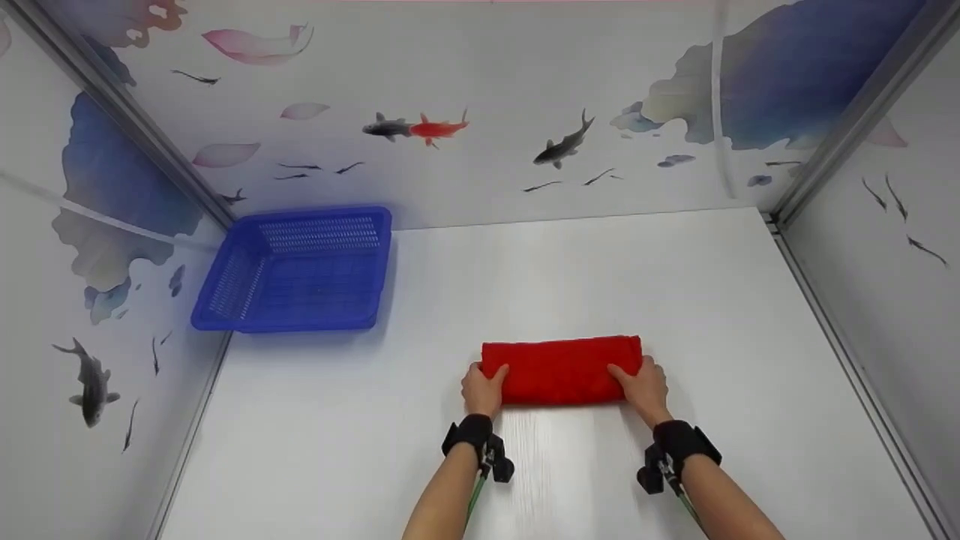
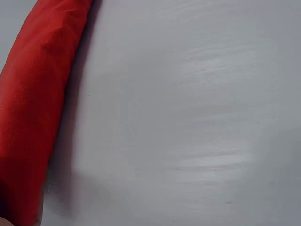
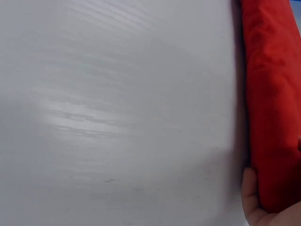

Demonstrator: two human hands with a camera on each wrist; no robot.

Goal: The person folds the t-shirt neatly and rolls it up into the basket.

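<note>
A red folded cloth (image 1: pixel 562 371), a long flat bundle, lies crosswise between both hands in the head view. My left hand (image 1: pixel 482 390) grips its left end, thumb on top and the other fingers mostly hidden at the side. At the right end, my right hand (image 1: pixel 646 388) holds it the same way. The left wrist view shows the cloth (image 2: pixel 37 103) along its left edge, with only a sliver of hand at the bottom corner. In the right wrist view, fingers (image 3: pixel 250 188) curl round the near end of the cloth (image 3: pixel 273 108).
A blue plastic basket (image 1: pixel 315 326) with perforated walls stands at the back left of the white table (image 1: pixel 600 277), against the panels. Printed panels with fish and petals enclose the back and both sides. Black camera straps circle both wrists.
</note>
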